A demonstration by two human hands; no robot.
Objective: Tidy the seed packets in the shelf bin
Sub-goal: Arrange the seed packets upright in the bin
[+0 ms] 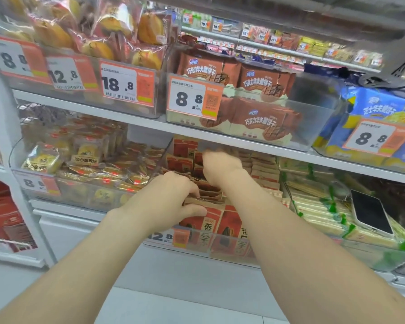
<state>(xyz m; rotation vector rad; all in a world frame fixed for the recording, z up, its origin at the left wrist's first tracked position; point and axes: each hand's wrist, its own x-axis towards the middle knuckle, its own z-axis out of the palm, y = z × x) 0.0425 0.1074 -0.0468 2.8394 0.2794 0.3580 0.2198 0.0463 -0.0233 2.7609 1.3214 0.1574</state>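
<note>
Red-and-tan seed packets (229,222) stand in rows inside a clear shelf bin (220,247) on the lower shelf. My left hand (171,197) grips the tops of the front packets, thumb on the front face and fingers curled behind them. My right hand (220,166) reaches deeper into the bin with its fingers bent down among the back packets; whether it holds one is hidden. More packets (185,148) stand upright at the bin's back left.
A white phone (372,212) lies on green-and-cream packs (318,211) in the bin to the right. Yellow pastry packs (80,157) fill the bin to the left. The shelf above (150,123) overhangs closely with brown biscuit packs (255,118).
</note>
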